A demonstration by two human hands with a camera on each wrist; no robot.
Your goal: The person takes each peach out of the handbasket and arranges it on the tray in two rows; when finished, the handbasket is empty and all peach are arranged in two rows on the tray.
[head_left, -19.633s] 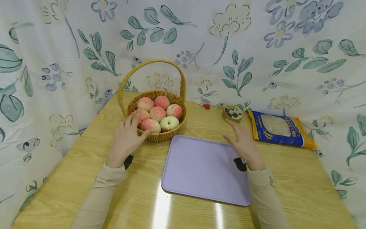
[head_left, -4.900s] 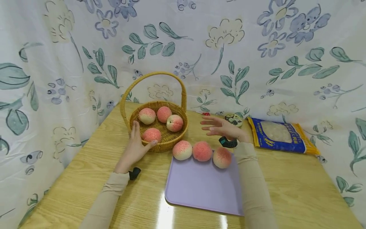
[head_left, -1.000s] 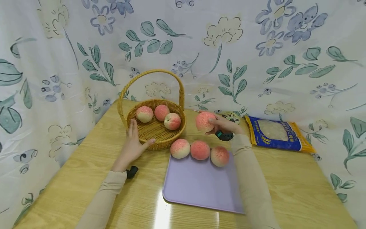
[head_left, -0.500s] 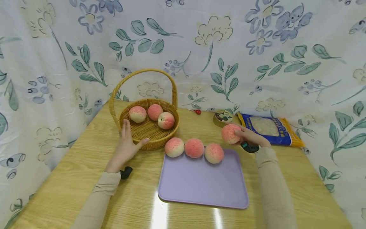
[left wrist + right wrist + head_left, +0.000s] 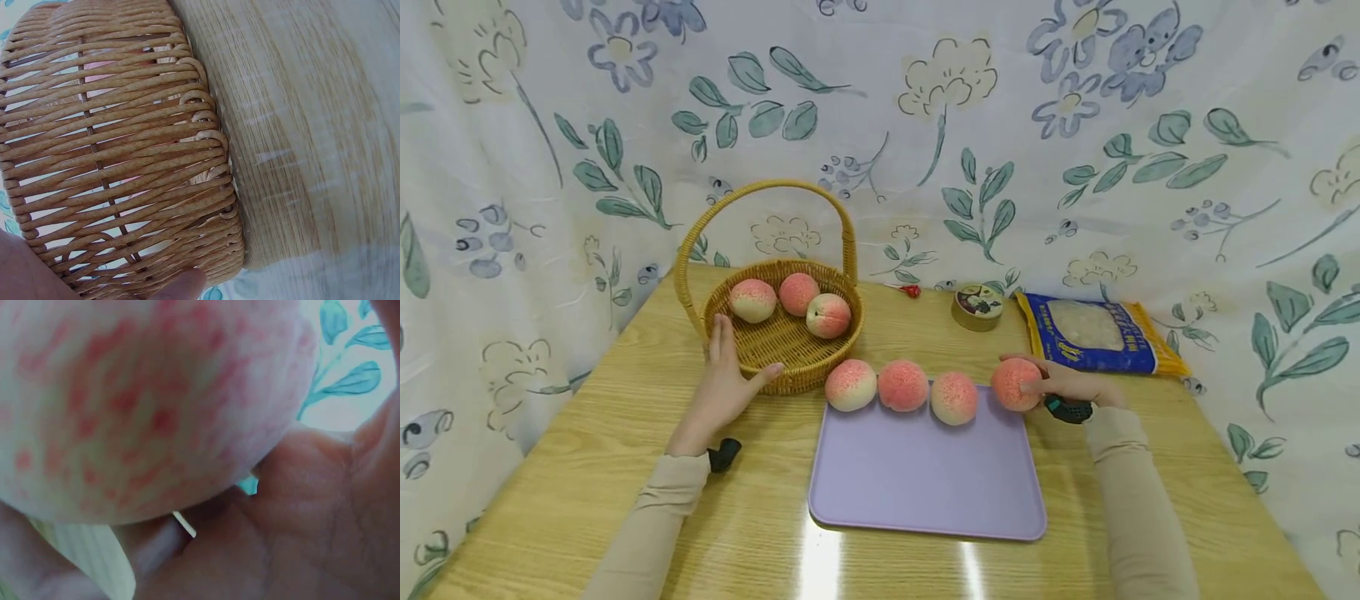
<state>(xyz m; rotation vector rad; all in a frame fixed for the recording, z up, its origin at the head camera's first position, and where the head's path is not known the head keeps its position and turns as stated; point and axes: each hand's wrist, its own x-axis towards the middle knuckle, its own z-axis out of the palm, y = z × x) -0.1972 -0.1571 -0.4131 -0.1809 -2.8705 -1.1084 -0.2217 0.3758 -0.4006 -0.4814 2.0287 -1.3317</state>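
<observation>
My right hand [image 5: 1067, 385] grips a peach [image 5: 1017, 384] at the far right corner of the purple tray [image 5: 925, 475], thumb in front and fingers behind; the peach fills much of the right wrist view [image 5: 144, 412]. In a row along the tray's far edge sit three more peaches, the closest being a pink and cream peach [image 5: 954, 398]. My left hand [image 5: 722, 387] rests against the near left side of the wicker basket [image 5: 790, 379], fingers straight and thumb spread along its front. Three peaches, one a cream and red peach [image 5: 828, 316], lie inside the basket.
Behind the tray stands a small round tin [image 5: 977, 307], with a small red item [image 5: 912, 291] to its left. A blue and yellow packet [image 5: 1097, 335] lies at the back right. The flowered curtain [image 5: 880, 125] borders the wooden table [image 5: 737, 533].
Over the sequence, four peaches left the basket for the tray's far edge. In the last second my right hand carried the fourth rightward and down to the corner. My left hand stayed at the basket.
</observation>
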